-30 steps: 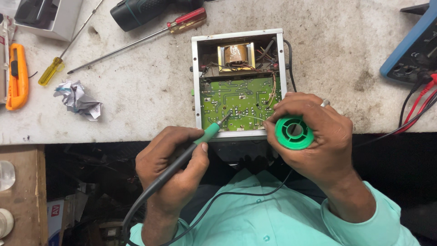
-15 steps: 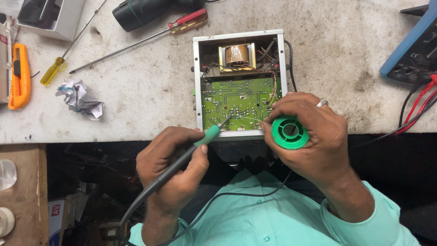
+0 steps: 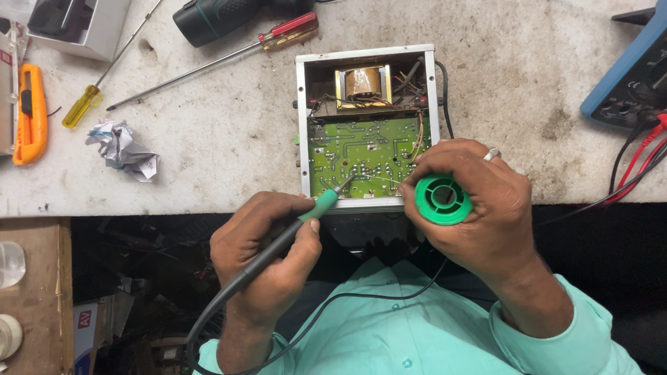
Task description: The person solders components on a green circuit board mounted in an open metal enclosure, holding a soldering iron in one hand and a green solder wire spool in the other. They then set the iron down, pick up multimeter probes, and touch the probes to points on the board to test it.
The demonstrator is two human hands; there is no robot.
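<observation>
Stained white counter (image 3: 208, 139) fills the upper part of the view, and an open metal case (image 3: 367, 125) sits at its near edge with a green circuit board (image 3: 365, 154) facing up inside it. Behind the board, in the far half of the case, sits a copper-wound transformer (image 3: 364, 83).

Touching the board's near part is the tip of a soldering iron (image 3: 316, 208), green at the grip and dark along the handle. The left hand (image 3: 267, 257) holds it like a pen, fingers (image 3: 306, 232) wrapped tight around the handle, just in front of the case. The right hand (image 3: 479, 208) is closed around a green solder spool (image 3: 442, 199) at the case's near right corner, and a thin solder wire runs from the spool to the board beside the iron's tip.

Left of the case lie a crumpled paper (image 3: 124, 149), a yellow-handled screwdriver (image 3: 104, 83) and an orange utility knife (image 3: 31, 114). Beyond the case's far left corner lie a red-handled screwdriver (image 3: 222, 59) and a dark power tool (image 3: 222, 17). Well right of the case stands a blue multimeter (image 3: 629, 76) with red and black leads (image 3: 636, 167).
</observation>
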